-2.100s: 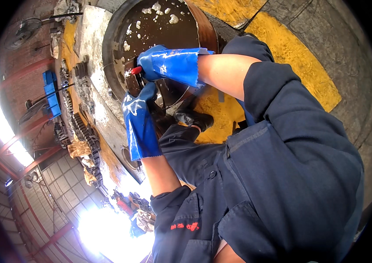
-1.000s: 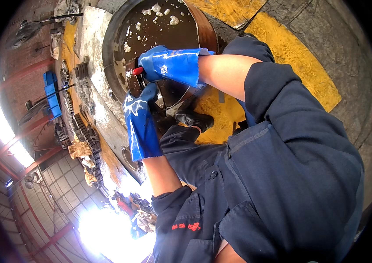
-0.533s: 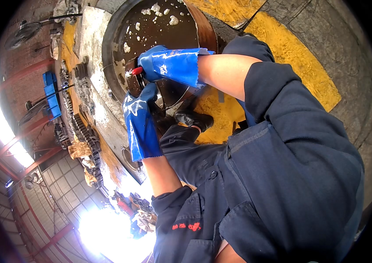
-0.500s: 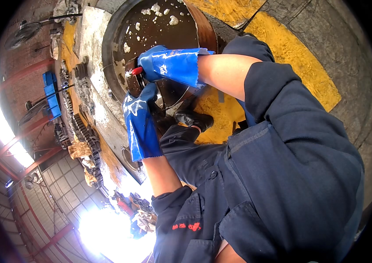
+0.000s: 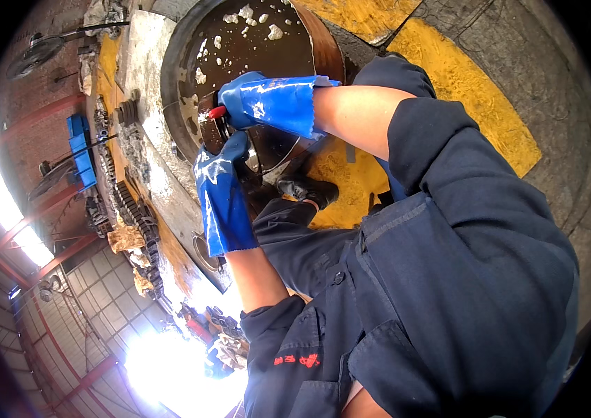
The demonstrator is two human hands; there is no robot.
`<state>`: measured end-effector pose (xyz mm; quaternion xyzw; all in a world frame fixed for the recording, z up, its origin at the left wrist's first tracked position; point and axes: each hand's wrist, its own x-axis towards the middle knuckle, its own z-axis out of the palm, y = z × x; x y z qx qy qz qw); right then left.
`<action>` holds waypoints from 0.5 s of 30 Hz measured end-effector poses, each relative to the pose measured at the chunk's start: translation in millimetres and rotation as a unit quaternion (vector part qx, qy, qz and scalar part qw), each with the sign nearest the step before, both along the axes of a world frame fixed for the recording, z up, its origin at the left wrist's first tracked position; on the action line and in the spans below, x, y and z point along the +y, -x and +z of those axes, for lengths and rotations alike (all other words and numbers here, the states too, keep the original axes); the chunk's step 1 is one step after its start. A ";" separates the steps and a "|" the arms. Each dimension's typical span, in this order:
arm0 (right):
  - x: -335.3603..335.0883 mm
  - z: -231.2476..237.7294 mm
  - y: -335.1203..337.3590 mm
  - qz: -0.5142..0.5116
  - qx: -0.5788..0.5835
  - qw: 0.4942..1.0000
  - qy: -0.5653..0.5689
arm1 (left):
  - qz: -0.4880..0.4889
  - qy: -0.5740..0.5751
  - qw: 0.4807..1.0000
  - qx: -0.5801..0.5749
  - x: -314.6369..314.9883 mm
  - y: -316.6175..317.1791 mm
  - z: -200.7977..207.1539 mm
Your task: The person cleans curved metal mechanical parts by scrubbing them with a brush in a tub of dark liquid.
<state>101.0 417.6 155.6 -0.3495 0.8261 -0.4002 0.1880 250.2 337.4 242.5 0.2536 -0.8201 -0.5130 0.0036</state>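
Observation:
Both of my hands wear long blue rubber gloves and meet over the edge of a round metal drum point(image 5: 328, 47) of dark liquid. Fingers curled, my right hand point(image 5: 257, 99) grips a tool with a red handle end point(image 5: 217, 112); its working end is hidden. My left hand point(image 5: 222, 182) is closed just below it, beside a small dark metal piece point(image 5: 222, 129). What exactly the left fingers grip is hidden by the glove. White foam patches point(image 5: 274, 32) float on the liquid.
A pale, dirty worktop point(image 5: 153, 42) borders the drum, with a ring-shaped part point(image 5: 205, 251) on it. Chain-like metal parts point(image 5: 135, 209), a brown rag point(image 5: 125, 238) and a blue bin point(image 5: 81, 153) lie beyond. Yellow floor plates point(image 5: 466, 97) and my shoe point(image 5: 308, 189) are below.
My hands and the red-handled tool stay nearly in place, with only a very slight shift. The foam patches look almost unchanged.

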 end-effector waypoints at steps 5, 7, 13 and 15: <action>1.0 6.4 -0.6 0.003 -0.008 1.000 -0.025 | -0.004 0.003 1.000 -0.002 -8.4 2.6 -5.7; 1.5 6.8 0.4 0.008 -0.011 0.999 -0.028 | 0.002 0.004 1.000 -0.011 -10.2 2.5 -6.9; -2.0 0.4 1.7 0.003 0.008 1.000 -0.022 | -0.009 -0.001 1.000 0.007 -3.0 1.5 -2.6; -2.9 0.3 1.8 0.005 0.011 1.000 -0.022 | -0.010 0.002 1.000 0.006 -4.4 1.8 -3.8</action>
